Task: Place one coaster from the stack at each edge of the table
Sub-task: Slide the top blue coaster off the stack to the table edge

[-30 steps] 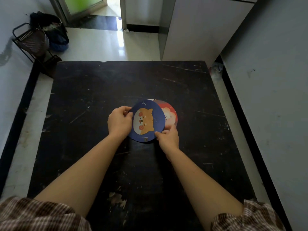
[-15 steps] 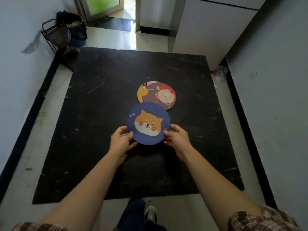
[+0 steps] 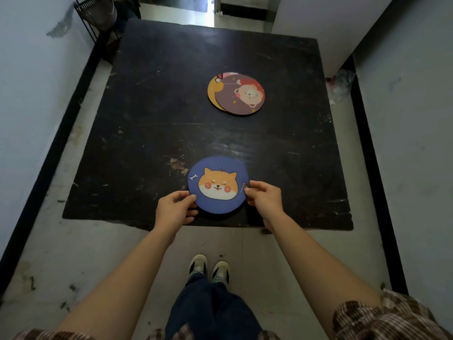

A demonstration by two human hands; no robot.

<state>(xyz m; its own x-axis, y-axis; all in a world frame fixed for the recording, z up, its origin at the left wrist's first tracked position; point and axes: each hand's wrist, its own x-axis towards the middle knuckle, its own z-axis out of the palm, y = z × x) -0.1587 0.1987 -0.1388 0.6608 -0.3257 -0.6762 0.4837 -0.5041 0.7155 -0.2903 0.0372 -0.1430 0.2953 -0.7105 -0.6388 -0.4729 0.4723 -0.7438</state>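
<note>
Big dark worktop (image 3: 171, 106) fills the view, scuffed and square, with the person standing at its near edge. Out past the middle sits the stack (image 3: 236, 94), a brown bear coaster on top with a yellow one peeking out on its left side (how many lie beneath, I cannot tell). Well apart from it and straight toward the person is the blue coaster (image 3: 218, 184), dog face up, right by the near edge and squarely between both hands, neither one nearer. It is round, so no long axis to fuss over. The left hand (image 3: 174, 210) pinches its lower-left rim, fingers curled; the right hand (image 3: 264, 197) pinches the right rim with thumb and fingertips. Whether it lies flat on the surface yet is hard to tell.
</note>
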